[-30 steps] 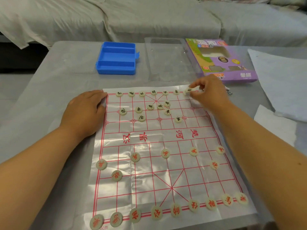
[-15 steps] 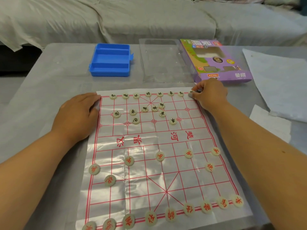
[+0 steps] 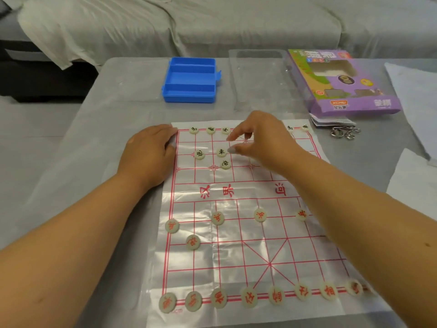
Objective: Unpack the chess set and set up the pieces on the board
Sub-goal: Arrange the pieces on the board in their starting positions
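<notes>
— Right hand (image 3: 257, 140)?
— Over the far half of the board (image 3: 250, 223), fingers loosely bent, thumb and forefinger narrowly apart, holding nothing visible. Just beside the thumb tip, a black-marked piece (image 3: 221, 151).
— Left hand (image 3: 147, 153)?
— Flat, fingers straight, pressing the board's far left edge.
— Farther out?
— Red-marked pieces (image 3: 275, 295) along the near row. Beyond both hands on the table (image 3: 99, 147): blue case (image 3: 192, 79), clear tray (image 3: 259, 79), purple box (image 3: 343, 82).

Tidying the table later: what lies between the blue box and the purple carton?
In the head view, a clear plastic tray lies between the blue box and the purple carton.
</notes>
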The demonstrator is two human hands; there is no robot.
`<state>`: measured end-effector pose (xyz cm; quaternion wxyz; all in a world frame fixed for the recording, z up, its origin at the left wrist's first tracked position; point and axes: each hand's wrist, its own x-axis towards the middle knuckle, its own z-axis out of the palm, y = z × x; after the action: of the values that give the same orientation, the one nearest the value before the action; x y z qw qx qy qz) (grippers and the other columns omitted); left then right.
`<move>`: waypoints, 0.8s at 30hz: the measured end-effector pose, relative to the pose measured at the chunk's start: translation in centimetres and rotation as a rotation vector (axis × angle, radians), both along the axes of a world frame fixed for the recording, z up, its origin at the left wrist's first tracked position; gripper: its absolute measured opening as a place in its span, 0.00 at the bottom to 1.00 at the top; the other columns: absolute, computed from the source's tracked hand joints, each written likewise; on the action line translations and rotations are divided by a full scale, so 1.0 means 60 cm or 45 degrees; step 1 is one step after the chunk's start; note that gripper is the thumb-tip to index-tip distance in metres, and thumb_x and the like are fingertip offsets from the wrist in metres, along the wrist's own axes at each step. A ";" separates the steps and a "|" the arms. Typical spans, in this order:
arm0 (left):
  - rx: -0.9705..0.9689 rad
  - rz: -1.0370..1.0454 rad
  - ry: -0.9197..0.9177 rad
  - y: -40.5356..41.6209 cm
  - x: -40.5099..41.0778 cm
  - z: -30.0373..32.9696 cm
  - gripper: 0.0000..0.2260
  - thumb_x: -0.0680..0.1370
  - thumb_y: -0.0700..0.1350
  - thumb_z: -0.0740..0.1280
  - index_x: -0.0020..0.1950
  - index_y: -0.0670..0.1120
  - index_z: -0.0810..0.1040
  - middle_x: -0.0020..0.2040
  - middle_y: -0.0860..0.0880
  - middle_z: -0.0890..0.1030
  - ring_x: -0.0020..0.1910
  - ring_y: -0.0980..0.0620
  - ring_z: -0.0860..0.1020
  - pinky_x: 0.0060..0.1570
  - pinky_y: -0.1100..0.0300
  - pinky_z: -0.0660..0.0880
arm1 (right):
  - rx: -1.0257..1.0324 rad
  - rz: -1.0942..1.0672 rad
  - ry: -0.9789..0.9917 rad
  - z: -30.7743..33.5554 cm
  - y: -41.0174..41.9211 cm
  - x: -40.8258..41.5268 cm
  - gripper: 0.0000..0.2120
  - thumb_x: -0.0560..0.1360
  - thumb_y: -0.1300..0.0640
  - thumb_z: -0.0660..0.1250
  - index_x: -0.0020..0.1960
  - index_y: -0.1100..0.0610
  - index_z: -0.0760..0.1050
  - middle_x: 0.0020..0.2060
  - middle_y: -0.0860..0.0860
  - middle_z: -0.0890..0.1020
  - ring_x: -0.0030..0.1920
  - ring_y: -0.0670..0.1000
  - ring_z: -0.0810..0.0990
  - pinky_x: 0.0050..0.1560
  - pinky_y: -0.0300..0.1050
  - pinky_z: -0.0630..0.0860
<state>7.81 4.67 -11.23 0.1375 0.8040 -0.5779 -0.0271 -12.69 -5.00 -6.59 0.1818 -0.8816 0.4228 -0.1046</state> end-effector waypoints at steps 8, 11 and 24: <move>-0.022 -0.019 -0.017 -0.001 0.008 -0.007 0.19 0.82 0.49 0.54 0.72 0.48 0.68 0.72 0.49 0.70 0.70 0.48 0.67 0.71 0.52 0.60 | -0.013 0.033 0.145 -0.030 -0.005 0.032 0.15 0.69 0.44 0.72 0.55 0.45 0.80 0.46 0.46 0.71 0.46 0.48 0.69 0.49 0.44 0.65; -0.004 -0.007 -0.008 -0.003 0.008 -0.009 0.19 0.82 0.48 0.54 0.73 0.48 0.67 0.72 0.49 0.69 0.71 0.48 0.66 0.71 0.53 0.58 | -0.007 0.031 0.146 -0.031 -0.006 0.033 0.16 0.69 0.45 0.72 0.55 0.45 0.80 0.46 0.46 0.71 0.46 0.47 0.68 0.51 0.45 0.68; 0.015 0.065 0.048 -0.004 0.007 -0.008 0.19 0.82 0.48 0.54 0.74 0.48 0.64 0.73 0.49 0.67 0.72 0.48 0.65 0.72 0.52 0.59 | 0.022 -0.023 -0.007 -0.018 -0.012 0.103 0.15 0.71 0.46 0.70 0.56 0.46 0.79 0.45 0.45 0.73 0.52 0.51 0.75 0.58 0.50 0.74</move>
<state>8.20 4.41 -11.70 0.1443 0.8186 -0.5544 -0.0423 -6.49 -5.72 -7.69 0.1894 -0.8758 0.4313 -0.1049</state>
